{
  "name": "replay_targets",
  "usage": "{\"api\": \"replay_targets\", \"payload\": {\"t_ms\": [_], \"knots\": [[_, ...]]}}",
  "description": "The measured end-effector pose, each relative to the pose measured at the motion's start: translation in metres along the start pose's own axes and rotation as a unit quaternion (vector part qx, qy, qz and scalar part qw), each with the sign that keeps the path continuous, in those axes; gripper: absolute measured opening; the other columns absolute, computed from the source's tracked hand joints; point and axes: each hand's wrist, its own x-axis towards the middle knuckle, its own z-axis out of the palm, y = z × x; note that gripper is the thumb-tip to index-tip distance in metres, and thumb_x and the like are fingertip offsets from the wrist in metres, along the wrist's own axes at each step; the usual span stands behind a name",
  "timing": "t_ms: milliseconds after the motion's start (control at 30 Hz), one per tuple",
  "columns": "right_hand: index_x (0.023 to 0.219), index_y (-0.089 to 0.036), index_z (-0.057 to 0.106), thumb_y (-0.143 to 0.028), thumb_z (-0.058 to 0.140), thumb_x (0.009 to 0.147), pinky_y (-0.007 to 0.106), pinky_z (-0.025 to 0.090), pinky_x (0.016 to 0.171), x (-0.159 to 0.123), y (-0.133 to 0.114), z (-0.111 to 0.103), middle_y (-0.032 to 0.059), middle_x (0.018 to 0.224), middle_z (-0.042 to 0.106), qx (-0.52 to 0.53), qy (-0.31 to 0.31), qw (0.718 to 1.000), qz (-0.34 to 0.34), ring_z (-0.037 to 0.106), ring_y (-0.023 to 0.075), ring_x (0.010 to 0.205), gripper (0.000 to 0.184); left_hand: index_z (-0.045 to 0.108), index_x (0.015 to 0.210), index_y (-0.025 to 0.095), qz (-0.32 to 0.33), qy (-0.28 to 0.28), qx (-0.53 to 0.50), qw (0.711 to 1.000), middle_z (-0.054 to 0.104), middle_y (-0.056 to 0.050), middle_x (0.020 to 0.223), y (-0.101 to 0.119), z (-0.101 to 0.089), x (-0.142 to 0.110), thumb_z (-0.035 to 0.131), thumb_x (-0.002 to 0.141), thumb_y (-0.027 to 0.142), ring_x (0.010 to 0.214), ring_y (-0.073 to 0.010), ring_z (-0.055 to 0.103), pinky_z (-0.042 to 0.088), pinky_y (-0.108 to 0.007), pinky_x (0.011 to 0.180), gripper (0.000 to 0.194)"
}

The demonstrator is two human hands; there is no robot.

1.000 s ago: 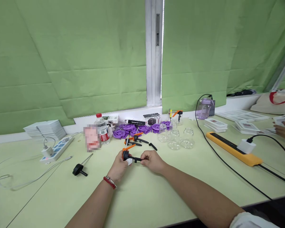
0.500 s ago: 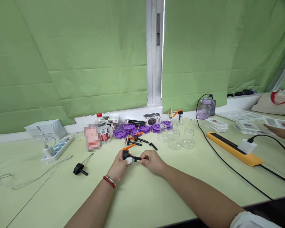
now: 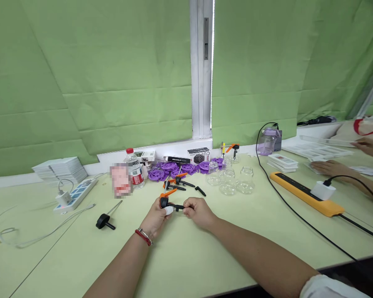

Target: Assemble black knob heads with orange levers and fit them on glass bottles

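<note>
Surface: pale green table [image 3: 186,256], under both hands.
Room: green blinds [image 3: 112,82] beyond the hands, white window frame [image 3: 201,70] between.
Far left: white power strip [image 3: 76,193].
Left hand [image 3: 155,218]: closed round the orange-and-black pump tool [image 3: 169,201] (black body, orange lever).
Right hand [image 3: 200,212]: fingers pinched on the tool's black stem.
Beyond right hand: clear glass cups [image 3: 233,180].
Far right: orange power strip [image 3: 304,194].

Water bottle [image 3: 133,167], purple discs [image 3: 169,169], glass jars [image 3: 233,180].
</note>
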Motion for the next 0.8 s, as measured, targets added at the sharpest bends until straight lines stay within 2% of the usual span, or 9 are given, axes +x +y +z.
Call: {"api": "replay_targets", "payload": {"t_ms": [100, 267, 433, 567, 667, 800], "knots": [[0.063, -0.019, 0.052, -0.017, 0.053, 0.068, 0.024, 0.042, 0.051, -0.001, -0.002, 0.003, -0.0023, 0.056, 0.055, 0.053, -0.002, 0.998, 0.027, 0.051, 0.0113, 0.050, 0.005, 0.049, 0.087, 0.018, -0.010, 0.006, -0.005, 1.000, 0.055, 0.004, 0.076, -0.001, -0.001, 0.000, 0.072, 0.053, 0.013, 0.058, -0.0057, 0.045, 0.031, -0.019, 0.050, 0.042], [0.065, -0.018, 0.052, -0.020, 0.057, 0.064, 0.028, 0.047, 0.051, -0.001, -0.010, 0.006, -0.0027, 0.052, 0.056, 0.153, 0.006, 0.981, 0.119, 0.055, 0.0133, 0.049, 0.006, 0.050, 0.089, 0.018, -0.033, 0.004, -0.011, 0.999, 0.052, 0.005, 0.075, -0.003, -0.002, 0.000, 0.072, 0.053, 0.012, 0.059, -0.0056, 0.046, 0.033, -0.019, 0.051, 0.042], [0.066, -0.019, 0.051, -0.023, 0.060, 0.064, 0.029, 0.048, 0.051, -0.001, -0.015, 0.008, -0.0035, 0.049, 0.057, 0.171, 0.013, 0.978, 0.120, 0.056, 0.0129, 0.047, 0.010, 0.047, 0.094, 0.019, -0.029, 0.004, -0.016, 0.999, 0.052, 0.004, 0.077, -0.003, 0.001, -0.001, 0.069, 0.056, 0.011, 0.062, -0.0074, 0.050, 0.036, -0.020, 0.055, 0.044], [0.079, -0.018, 0.054, -0.026, 0.060, 0.066, 0.028, 0.049, 0.051, -0.003, -0.016, 0.009, -0.0047, 0.051, 0.057, 0.176, -0.014, 0.978, 0.113, 0.057, 0.0127, 0.047, 0.016, 0.039, 0.105, 0.024, 0.027, 0.007, -0.026, 0.999, 0.056, 0.001, 0.090, 0.000, 0.001, -0.001, 0.066, 0.059, 0.011, 0.078, -0.0122, 0.057, 0.042, -0.026, 0.070, 0.055], [0.092, -0.017, 0.057, -0.029, 0.060, 0.070, 0.029, 0.049, 0.051, -0.005, -0.015, 0.012, -0.0046, 0.054, 0.058, 0.182, -0.045, 0.977, 0.098, 0.058, 0.0132, 0.048, 0.026, 0.034, 0.103, 0.024, 0.074, 0.026, 0.005, 0.997, 0.056, -0.002, 0.097, -0.001, 0.000, -0.001, 0.063, 0.063, 0.011, 0.088, -0.0152, 0.058, 0.041, -0.031, 0.079, 0.051], [0.090, -0.017, 0.055, -0.034, 0.061, 0.072, 0.028, 0.048, 0.048, -0.007, -0.017, 0.017, -0.0040, 0.054, 0.059, 0.201, -0.077, 0.972, 0.095, 0.059, 0.0134, 0.046, 0.026, 0.033, 0.102, 0.025, 0.118, 0.021, 0.087, 0.989, 0.053, -0.002, 0.099, -0.003, 0.006, -0.004, 0.065, 0.066, 0.015, 0.087, -0.0154, 0.055, 0.042, -0.034, 0.080, 0.049]]}}
